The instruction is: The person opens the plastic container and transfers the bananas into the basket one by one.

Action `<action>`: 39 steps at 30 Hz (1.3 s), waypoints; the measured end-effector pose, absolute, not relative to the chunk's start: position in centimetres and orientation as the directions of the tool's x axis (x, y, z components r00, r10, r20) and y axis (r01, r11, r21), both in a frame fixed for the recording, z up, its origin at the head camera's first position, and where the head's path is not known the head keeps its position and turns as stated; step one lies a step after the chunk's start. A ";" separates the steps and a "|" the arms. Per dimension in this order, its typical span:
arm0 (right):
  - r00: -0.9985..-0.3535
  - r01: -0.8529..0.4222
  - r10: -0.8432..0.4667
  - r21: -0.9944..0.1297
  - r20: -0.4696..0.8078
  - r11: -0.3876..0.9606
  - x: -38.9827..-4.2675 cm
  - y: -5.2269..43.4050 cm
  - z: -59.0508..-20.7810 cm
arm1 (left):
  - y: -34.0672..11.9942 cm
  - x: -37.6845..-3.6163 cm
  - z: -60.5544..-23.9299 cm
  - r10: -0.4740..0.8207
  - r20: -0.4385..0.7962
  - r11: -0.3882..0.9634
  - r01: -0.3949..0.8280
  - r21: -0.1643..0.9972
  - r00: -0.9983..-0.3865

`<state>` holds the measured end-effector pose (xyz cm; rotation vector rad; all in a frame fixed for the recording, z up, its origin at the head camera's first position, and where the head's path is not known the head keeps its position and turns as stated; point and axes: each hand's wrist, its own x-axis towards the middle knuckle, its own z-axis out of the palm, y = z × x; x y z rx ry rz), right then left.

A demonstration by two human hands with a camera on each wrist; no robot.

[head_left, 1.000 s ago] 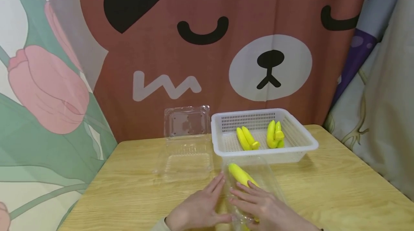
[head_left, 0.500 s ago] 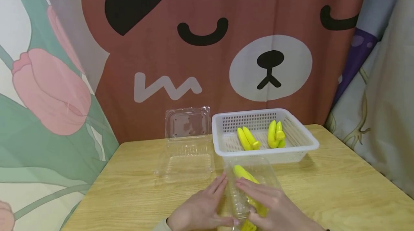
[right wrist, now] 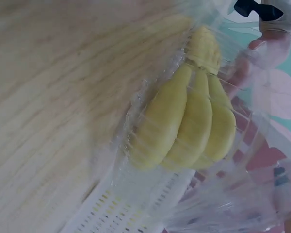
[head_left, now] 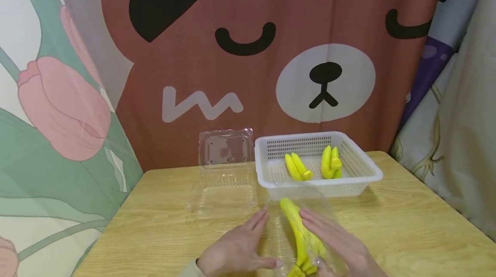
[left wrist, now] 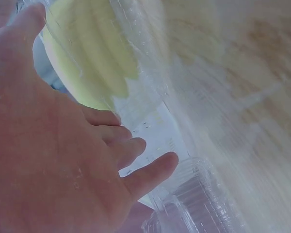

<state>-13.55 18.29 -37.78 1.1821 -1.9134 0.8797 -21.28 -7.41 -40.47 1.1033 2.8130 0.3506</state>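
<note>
A clear plastic clamshell box [head_left: 280, 236] with a yellow banana bunch [head_left: 299, 230] inside stands on the wooden table [head_left: 407, 225] at the near edge. My left hand [head_left: 237, 249] lies with straight fingers against the box's left side, thumb touching its near end. My right hand [head_left: 342, 247] rests with straight fingers on its right side, over the lid. The left wrist view has my left hand [left wrist: 63, 160] spread against the clear plastic [left wrist: 155, 126], with the bananas [left wrist: 87, 48] behind it. In the right wrist view the banana bunch [right wrist: 189, 121] shows through the box wall [right wrist: 150, 194]; no hand appears there.
A second clear clamshell box [head_left: 226, 182] stands open behind my left hand. A white perforated basket [head_left: 348, 187] at the back centre-right holds two more banana bunches [head_left: 296, 166] [head_left: 330, 163]. A printed curtain hangs behind the table.
My right hand has slid right and toward me off the top of the box, so the bananas now show fully. The box has turned a little. My left hand has barely moved.
</note>
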 end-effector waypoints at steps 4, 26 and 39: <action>-0.427 -0.853 -0.395 -0.217 0.813 0.475 -12.3 18.6 -37.4 | -7.7 -21.3 -40.4 0.680 -0.014 0.715 0.658 0.236 -0.733; -0.501 -0.652 -0.322 -0.106 0.803 0.751 -11.8 21.2 -36.0 | -7.3 -21.2 -40.6 0.729 0.024 0.657 0.709 0.257 -0.684; -0.485 -0.480 -0.157 -0.112 0.860 0.870 -11.4 23.8 -35.4 | -7.2 -20.9 -40.3 0.712 0.005 0.680 0.692 0.244 -0.702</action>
